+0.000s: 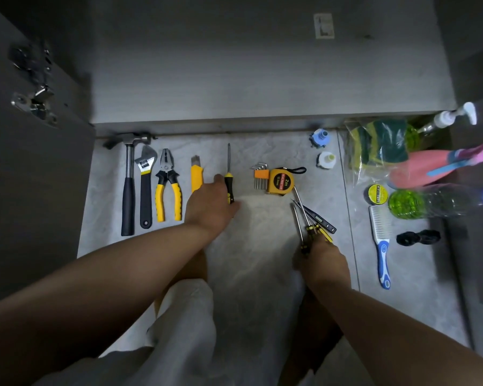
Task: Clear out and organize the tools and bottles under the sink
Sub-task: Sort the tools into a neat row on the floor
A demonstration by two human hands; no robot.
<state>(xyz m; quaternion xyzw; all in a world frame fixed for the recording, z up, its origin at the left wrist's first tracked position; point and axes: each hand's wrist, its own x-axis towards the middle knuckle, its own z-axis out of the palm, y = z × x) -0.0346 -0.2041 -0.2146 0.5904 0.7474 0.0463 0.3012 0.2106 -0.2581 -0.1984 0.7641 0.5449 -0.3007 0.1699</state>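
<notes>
A: Holding anything, that right hand (321, 257)?
B: Fingers curled round a bundle of screwdrivers (319, 232), over the floor's (251, 246) middle. Left hand (207, 210) touches the lone screwdriver (228, 188) beside the utility knife (196, 176); whether it grips, I cannot tell.

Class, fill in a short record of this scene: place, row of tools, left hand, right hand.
place: floor before an open cabinet
row, left to right: hammer, wrench, pliers, utility knife, screwdriver, hex keys, tape measure
left hand: against the screwdriver's handle, grip unclear
right hand: grips a bundle of screwdrivers
</notes>
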